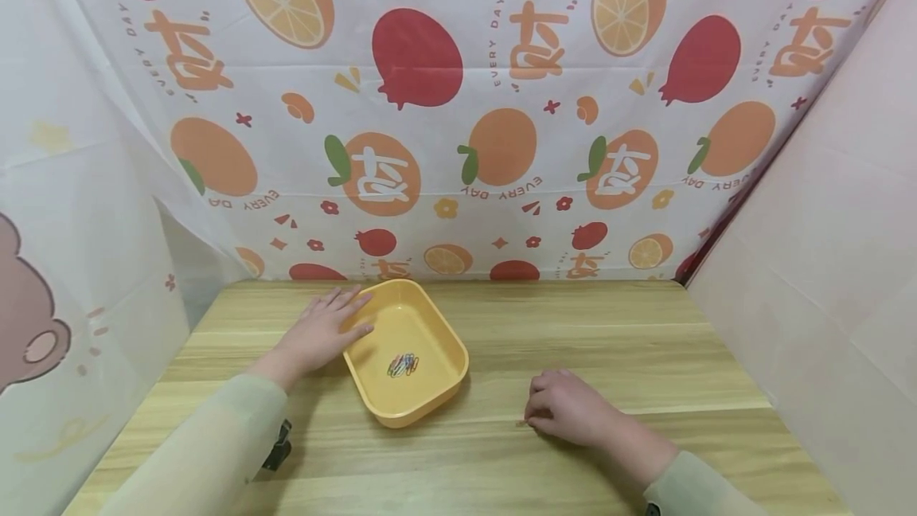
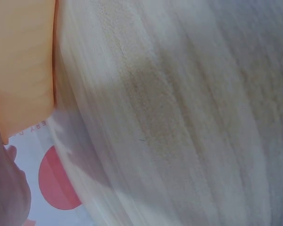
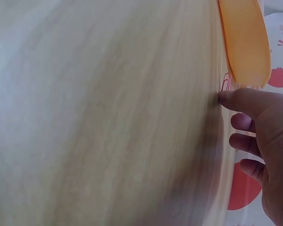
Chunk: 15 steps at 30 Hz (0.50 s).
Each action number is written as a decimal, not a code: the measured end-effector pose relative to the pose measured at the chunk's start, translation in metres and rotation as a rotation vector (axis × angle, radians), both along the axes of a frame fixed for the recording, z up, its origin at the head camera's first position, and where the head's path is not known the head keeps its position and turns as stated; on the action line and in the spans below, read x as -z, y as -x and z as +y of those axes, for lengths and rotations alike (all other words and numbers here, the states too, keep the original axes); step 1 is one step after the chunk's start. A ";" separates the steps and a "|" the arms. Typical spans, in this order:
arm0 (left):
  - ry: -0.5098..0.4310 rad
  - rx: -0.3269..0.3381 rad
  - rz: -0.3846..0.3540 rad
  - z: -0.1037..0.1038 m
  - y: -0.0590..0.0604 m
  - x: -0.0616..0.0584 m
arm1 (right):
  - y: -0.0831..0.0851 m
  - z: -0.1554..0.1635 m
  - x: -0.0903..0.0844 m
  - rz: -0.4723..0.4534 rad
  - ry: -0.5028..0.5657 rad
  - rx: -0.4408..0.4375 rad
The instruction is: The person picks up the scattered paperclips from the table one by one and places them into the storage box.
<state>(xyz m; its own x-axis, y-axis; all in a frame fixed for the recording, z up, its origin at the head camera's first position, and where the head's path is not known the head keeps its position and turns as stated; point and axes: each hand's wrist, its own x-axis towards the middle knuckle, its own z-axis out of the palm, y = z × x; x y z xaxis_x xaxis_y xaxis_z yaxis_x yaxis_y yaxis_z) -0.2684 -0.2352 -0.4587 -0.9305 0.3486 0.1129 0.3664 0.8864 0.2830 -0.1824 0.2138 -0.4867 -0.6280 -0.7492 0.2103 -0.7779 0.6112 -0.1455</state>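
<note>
Our left hand (image 1: 324, 333) lies flat, fingers straight, on the yellow tray (image 1: 444, 388) rim. Our right hand (image 1: 569, 408), fingers curled, presses a pink paper clip (image 3: 225, 83) at its fingertip against the bench (image 1: 609, 341).

A wooden table (image 1: 645, 341) before fruit-printed cloth (image 1: 444, 102)

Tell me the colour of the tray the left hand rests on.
Yellow-orange tray, plain with no pattern; the head view shows it best.

Yellow tray (image 1: 430, 400) upright on counter, clips (image 1: 403, 365) piled inside; one pink clip (image 3: 225, 84) flat on counter, right of tray.
</note>
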 end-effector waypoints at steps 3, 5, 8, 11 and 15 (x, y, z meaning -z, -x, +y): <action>0.007 -0.001 0.006 0.000 0.000 0.000 | 0.001 0.001 0.001 0.002 0.011 0.004; 0.009 -0.002 0.006 0.000 0.000 0.000 | 0.002 0.002 0.001 0.008 0.024 0.001; 0.014 -0.002 0.003 0.001 -0.001 -0.001 | 0.003 0.003 0.001 0.021 0.042 0.005; 0.020 -0.004 -0.001 0.002 -0.002 -0.002 | 0.004 0.003 0.001 0.036 0.055 0.005; 0.026 -0.006 -0.001 0.002 -0.002 -0.002 | 0.005 0.002 0.000 0.050 0.066 0.002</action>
